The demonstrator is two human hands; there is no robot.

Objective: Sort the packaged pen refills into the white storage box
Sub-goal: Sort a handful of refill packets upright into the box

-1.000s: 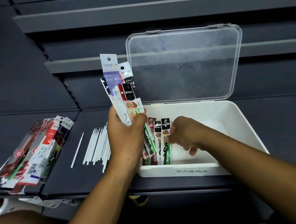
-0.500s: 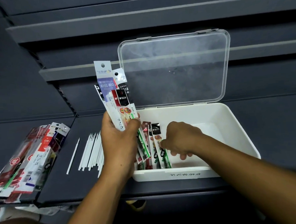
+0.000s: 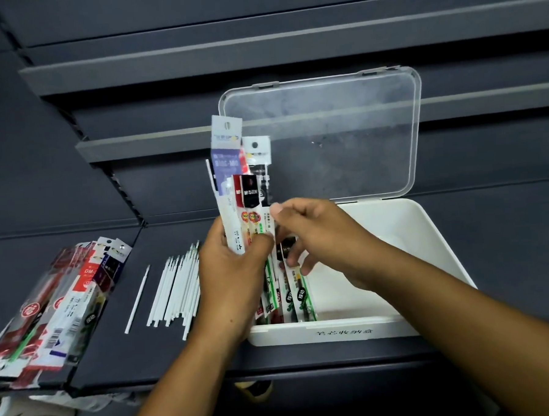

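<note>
My left hand (image 3: 235,280) holds a fanned bundle of packaged pen refills (image 3: 243,181) upright over the left end of the white storage box (image 3: 434,240). My right hand (image 3: 312,234) is raised beside the bundle, thumb and fingers pinching the rightmost packet in it. Several refill packets (image 3: 298,297) lie side by side in the left part of the box. The box's clear lid (image 3: 326,135) stands open behind it.
A heap of more refill packets (image 3: 59,308) lies at the shelf's left edge. Several loose white refill sticks (image 3: 175,289) lie between that heap and the box, one stick (image 3: 138,299) apart. Dark shelving rises behind.
My right hand has lifted from the packets in the box up to the bundle in my left hand and now pinches a packet there. The left hand has stayed in place.
</note>
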